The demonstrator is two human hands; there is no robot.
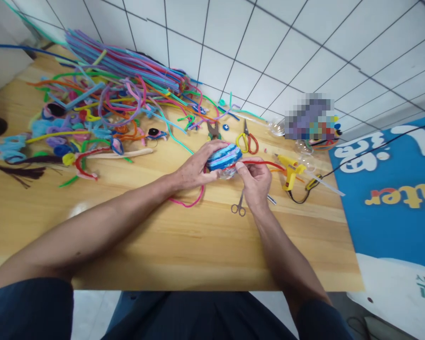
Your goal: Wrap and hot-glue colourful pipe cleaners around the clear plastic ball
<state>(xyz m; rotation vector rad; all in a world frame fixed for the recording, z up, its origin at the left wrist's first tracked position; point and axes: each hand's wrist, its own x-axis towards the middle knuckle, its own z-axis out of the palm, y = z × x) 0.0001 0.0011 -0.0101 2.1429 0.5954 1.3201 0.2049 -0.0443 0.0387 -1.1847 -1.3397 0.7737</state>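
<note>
Left grip (198, 166) curls around the striped ball (225, 157), held above the middle of the counter (184, 255), while the right grip (258, 183) pinches a red stem (264, 163) against its side. Part of the ball is hidden by the hands and its clear underside is hard to make out; the small scissors' (238, 209) tips vanish behind the right grip, and a pixelated patch (306, 115) masks something near the far right corner. Both forearms (120, 215) slant inward over the near edge, their sleeves (31, 309) cut off.
</note>
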